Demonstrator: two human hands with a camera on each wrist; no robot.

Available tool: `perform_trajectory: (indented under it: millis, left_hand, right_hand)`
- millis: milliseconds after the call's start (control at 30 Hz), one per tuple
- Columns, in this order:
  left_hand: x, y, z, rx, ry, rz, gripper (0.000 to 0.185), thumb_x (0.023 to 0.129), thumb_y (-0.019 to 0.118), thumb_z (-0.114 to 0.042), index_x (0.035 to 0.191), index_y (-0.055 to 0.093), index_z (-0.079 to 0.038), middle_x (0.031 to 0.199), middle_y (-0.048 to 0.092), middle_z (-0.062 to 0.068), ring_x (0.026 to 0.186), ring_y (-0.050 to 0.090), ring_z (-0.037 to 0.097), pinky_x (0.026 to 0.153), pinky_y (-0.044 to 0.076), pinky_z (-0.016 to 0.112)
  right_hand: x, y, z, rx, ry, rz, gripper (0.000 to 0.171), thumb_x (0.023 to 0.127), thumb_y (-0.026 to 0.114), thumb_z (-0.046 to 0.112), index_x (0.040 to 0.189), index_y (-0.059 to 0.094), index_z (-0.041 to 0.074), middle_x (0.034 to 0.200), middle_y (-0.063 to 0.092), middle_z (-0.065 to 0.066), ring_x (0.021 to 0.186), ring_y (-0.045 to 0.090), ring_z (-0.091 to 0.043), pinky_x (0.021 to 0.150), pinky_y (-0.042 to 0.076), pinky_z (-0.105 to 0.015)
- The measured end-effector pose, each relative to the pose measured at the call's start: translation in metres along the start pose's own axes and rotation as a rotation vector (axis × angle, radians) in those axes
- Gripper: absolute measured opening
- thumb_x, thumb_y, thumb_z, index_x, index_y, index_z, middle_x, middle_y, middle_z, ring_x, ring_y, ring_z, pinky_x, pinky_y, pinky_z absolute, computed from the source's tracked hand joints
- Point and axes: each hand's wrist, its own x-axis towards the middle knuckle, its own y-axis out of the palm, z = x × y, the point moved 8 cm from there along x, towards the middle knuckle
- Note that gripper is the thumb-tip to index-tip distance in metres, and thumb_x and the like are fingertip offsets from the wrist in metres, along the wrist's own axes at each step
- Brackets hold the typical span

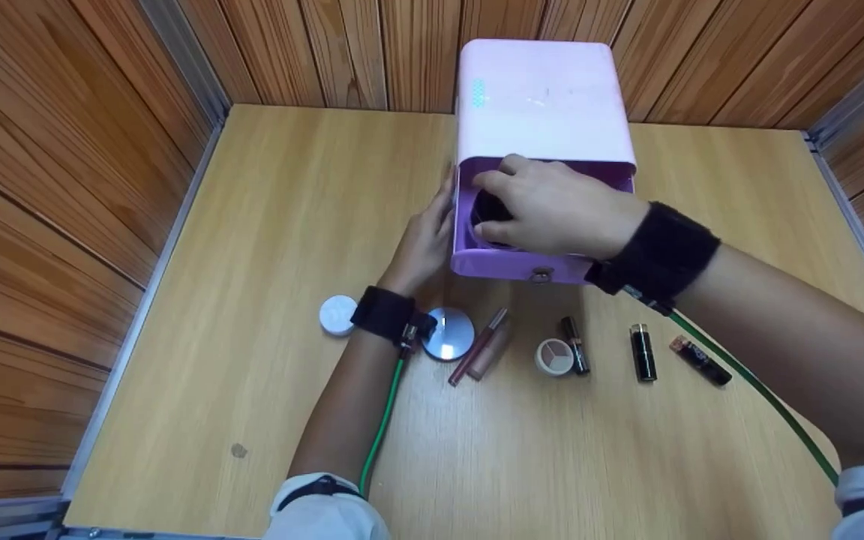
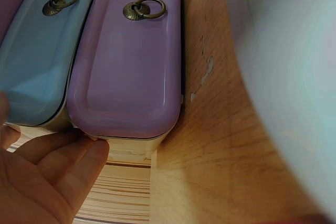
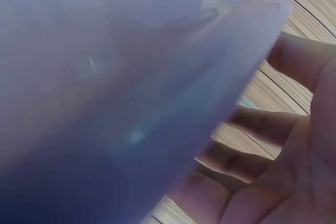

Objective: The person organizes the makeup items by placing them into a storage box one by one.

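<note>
Inside the pulled-out purple drawer point(image 1: 511, 264) of the pink storage box point(image 1: 544, 97), the right hand point(image 1: 552, 210) reaches down with curled fingers over a dark round object point(image 1: 490, 210); whether they grip it cannot be told. The left hand point(image 1: 424, 244) rests flat, fingers straight and together, against the drawer's left side. Judged step: placing or seating the item in the drawer. Next, the fingers must clear the drawer walls. Lipsticks point(image 1: 643, 352), a lip gloss point(image 1: 481, 346) and compacts point(image 1: 554, 356) lie just in front on the table point(image 1: 252, 262).
</note>
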Motion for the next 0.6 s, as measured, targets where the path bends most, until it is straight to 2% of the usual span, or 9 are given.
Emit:
perform_trajectory:
  millis: [200, 333, 467, 600]
  left_hand:
    - [0.0, 0.004, 0.004, 0.013, -0.052, 0.013, 0.054, 0.106, 0.038, -0.035, 0.153, 0.013, -0.044, 0.147, 0.044, 0.0, 0.129, 0.046, 0.012, 0.107, 0.035, 0.027]
    - [0.003, 0.007, 0.003, 0.029, -0.056, 0.013, 0.054, 0.106, 0.038, -0.034, 0.153, 0.013, -0.044, 0.148, 0.043, -0.001, 0.131, 0.043, 0.012, 0.108, 0.034, 0.027]
    - [0.004, 0.007, 0.003, 0.03, -0.059, 0.005, 0.054, 0.106, 0.039, -0.033, 0.152, 0.013, -0.045, 0.147, 0.044, -0.001, 0.128, 0.046, 0.012, 0.107, 0.036, 0.027]
    - [0.005, 0.007, 0.002, 0.012, -0.057, 0.003, 0.054, 0.106, 0.039, -0.031, 0.153, 0.014, -0.044, 0.146, 0.045, 0.001, 0.127, 0.047, 0.013, 0.105, 0.038, 0.027]
  right_hand:
    - [0.011, 0.009, 0.003, -0.012, 0.004, 0.041, 0.062, 0.095, 0.057, 0.048, 0.142, 0.047, 0.009, 0.117, 0.051, -0.012, 0.1, 0.056, -0.03, 0.089, 0.049, -0.047]
    - [0.011, 0.013, 0.001, -0.026, 0.006, 0.064, 0.063, 0.095, 0.057, 0.049, 0.143, 0.047, 0.009, 0.116, 0.051, -0.012, 0.097, 0.056, -0.028, 0.089, 0.049, -0.046]
    - [0.011, 0.015, -0.001, -0.034, 0.014, 0.073, 0.066, 0.094, 0.058, 0.05, 0.144, 0.045, 0.009, 0.117, 0.051, -0.012, 0.1, 0.056, -0.03, 0.09, 0.048, -0.047]
    - [0.011, 0.015, -0.002, -0.037, 0.028, 0.067, 0.065, 0.092, 0.061, 0.05, 0.141, 0.048, 0.01, 0.112, 0.05, -0.009, 0.095, 0.056, -0.028, 0.087, 0.049, -0.045]
